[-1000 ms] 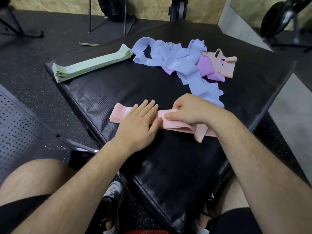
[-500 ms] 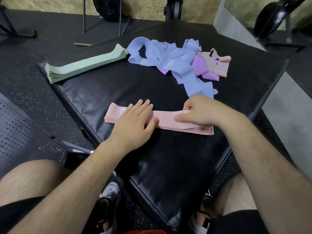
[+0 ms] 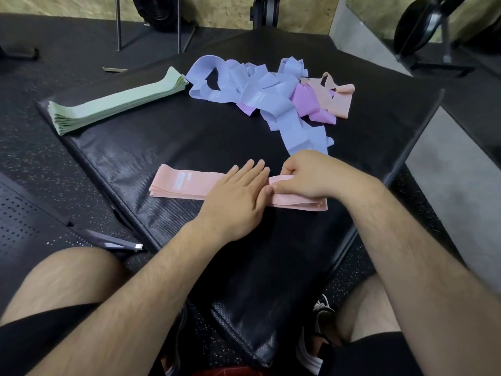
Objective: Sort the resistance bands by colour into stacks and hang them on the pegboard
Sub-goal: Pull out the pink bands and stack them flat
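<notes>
A flat stack of pink bands [image 3: 184, 184] lies across the near middle of the black mat [image 3: 189, 137]. My left hand [image 3: 238, 198] rests flat on its middle with straight fingers. My right hand [image 3: 309, 176] grips the stack's right part, fingers curled over it and thumb at its near edge. A neat stack of green bands [image 3: 116, 101] lies at the mat's far left. A loose heap of blue bands [image 3: 257, 96] with purple bands [image 3: 306, 103] and peach-pink bands [image 3: 339, 97] lies at the far middle.
A perforated black pegboard [image 3: 24, 221] lies on the floor at the left, beside my left knee. Gym stands and a dark wheel-like machine [image 3: 417, 25] stand beyond the mat. Speckled rubber floor surrounds the mat; a grey floor strip [image 3: 447, 169] is on the right.
The folded-over right end of the pink stack has been flattened out. My right hand slid along the stack to the right and back toward my left hand, which stayed pressed on the stack.
</notes>
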